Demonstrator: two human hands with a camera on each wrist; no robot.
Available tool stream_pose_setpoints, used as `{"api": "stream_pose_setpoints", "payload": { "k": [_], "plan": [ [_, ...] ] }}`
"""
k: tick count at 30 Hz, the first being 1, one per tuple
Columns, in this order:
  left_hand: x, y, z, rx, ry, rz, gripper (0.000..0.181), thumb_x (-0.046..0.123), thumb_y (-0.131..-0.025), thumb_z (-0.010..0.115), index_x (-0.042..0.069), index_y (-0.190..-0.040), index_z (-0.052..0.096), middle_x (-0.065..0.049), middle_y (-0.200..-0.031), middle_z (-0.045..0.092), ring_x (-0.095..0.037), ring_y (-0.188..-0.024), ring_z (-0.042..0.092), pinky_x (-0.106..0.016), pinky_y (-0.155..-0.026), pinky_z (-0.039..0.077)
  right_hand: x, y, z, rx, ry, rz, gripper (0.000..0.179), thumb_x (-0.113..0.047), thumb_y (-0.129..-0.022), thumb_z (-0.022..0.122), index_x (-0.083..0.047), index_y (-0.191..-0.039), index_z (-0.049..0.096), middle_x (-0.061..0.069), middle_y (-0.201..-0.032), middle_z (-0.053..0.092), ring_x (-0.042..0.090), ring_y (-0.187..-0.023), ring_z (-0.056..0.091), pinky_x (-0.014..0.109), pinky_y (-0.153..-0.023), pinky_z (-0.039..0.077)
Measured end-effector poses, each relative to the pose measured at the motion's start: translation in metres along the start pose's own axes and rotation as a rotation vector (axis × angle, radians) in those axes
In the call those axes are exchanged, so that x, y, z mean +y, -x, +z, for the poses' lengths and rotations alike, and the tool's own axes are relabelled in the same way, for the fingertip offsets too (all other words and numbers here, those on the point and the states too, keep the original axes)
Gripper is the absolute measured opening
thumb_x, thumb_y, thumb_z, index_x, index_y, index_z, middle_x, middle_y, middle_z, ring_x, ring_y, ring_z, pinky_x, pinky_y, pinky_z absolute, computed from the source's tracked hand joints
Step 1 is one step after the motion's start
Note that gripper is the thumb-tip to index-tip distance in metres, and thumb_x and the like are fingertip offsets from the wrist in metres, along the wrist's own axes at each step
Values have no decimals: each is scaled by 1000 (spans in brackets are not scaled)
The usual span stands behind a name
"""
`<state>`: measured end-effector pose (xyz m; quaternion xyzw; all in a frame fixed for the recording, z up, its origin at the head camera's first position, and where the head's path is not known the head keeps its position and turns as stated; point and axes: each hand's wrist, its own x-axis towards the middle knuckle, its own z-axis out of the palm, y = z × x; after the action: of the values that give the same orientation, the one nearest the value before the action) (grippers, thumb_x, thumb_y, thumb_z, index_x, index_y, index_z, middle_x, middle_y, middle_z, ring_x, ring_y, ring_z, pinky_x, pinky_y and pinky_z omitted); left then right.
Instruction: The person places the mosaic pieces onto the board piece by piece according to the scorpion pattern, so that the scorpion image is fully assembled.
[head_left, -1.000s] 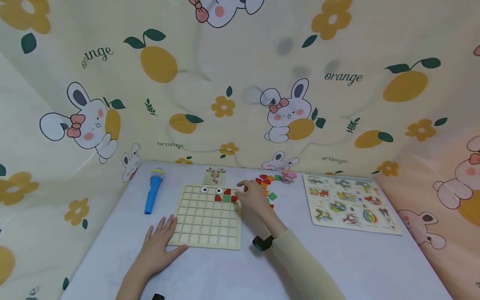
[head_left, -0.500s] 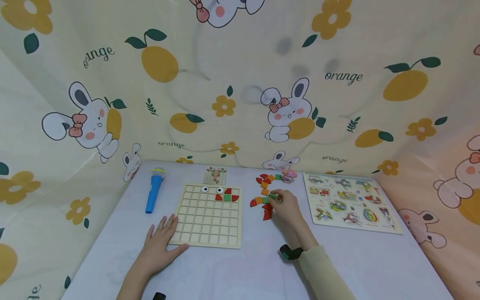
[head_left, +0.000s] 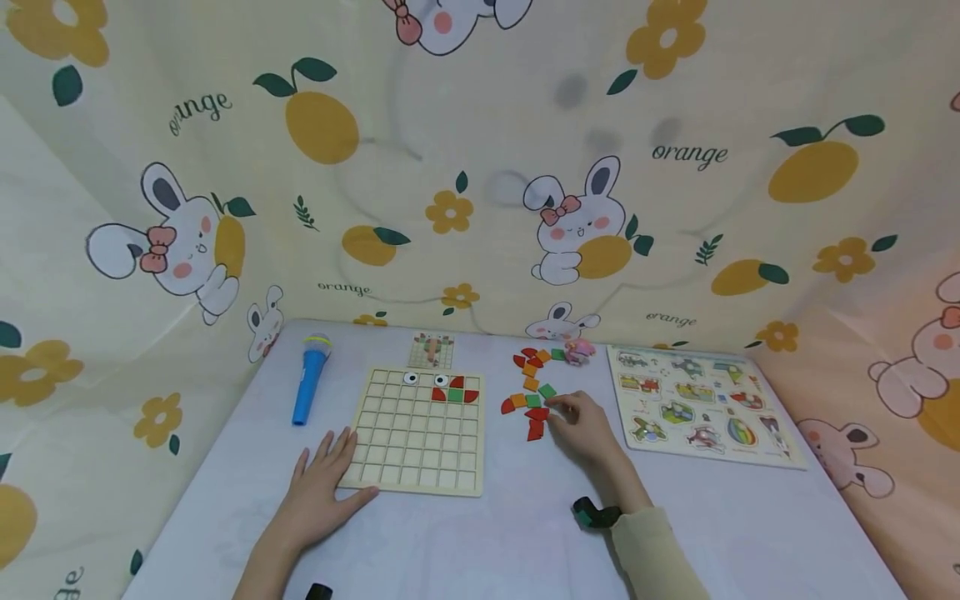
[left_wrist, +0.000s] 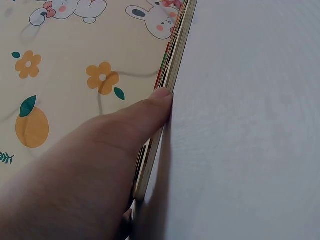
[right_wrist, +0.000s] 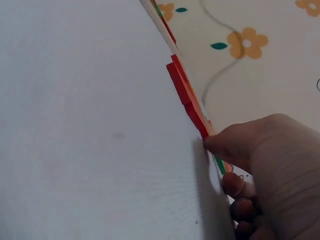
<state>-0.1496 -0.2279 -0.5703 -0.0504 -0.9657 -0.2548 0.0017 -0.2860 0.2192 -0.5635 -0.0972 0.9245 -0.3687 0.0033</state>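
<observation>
My left hand (head_left: 318,500) lies with spread fingers on the left edge of a pale wooden grid board (head_left: 420,450); in the left wrist view its thumb (left_wrist: 155,105) rests along the board's near edge. Two eye discs and several red and green tiles sit in the board's upper rows, among them a green square (head_left: 455,396). Right of the board my right hand (head_left: 583,427) is low at the loose tiles, thumb and index finger apart, fingertips beside a red tile (head_left: 537,413) and a green square tile (head_left: 547,390). Nothing shows gripped between them.
Orange tiles (head_left: 530,384) and other loose pieces trail toward a small pink figure (head_left: 578,352). A pattern card (head_left: 431,351) lies behind the board. A blue toy microphone (head_left: 307,387) is at left, a picture puzzle board (head_left: 697,408) at right.
My right hand has moved from the board's upper right corner to the loose tiles, then slightly down from the green square. A red quarter piece now shows at the row's right end.
</observation>
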Motion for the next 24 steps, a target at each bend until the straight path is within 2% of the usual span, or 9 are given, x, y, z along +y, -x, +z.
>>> {"api": "stream_pose_setpoints", "payload": {
  "k": [4,13,20,24],
  "plan": [
    [0,1,1,-11,-15,-6,105,67,-92,70,1,-164,32,-21,-171,29,-50,-160,16,-74,-125,5,5,5,4,8,28,-44,28,-14,-97,73,-15,-125,77,8,-111,65,25,-103,56,43,-92,47],
    [1,3,1,-15,-27,-10,105,67,-92,70,2,-165,32,-19,-171,30,-49,-160,17,-73,-125,5,7,12,9,3,60,-41,31,-19,-98,75,-18,-129,77,8,-113,66,27,-110,57,48,-99,48],
    [0,2,0,-9,-17,-8,105,67,-92,70,2,-165,31,-20,-172,29,-50,-160,16,-74,-125,5,2,12,6,22,59,-61,23,-20,-98,75,-15,-121,76,9,-110,65,26,-102,56,44,-91,49],
    [0,2,0,-2,-18,-4,105,66,-92,70,2,-165,31,-20,-172,29,-49,-160,16,-74,-125,4,1,11,7,23,74,-79,27,-18,-98,74,-16,-125,76,8,-110,65,26,-104,56,45,-92,49]
  ]
}}
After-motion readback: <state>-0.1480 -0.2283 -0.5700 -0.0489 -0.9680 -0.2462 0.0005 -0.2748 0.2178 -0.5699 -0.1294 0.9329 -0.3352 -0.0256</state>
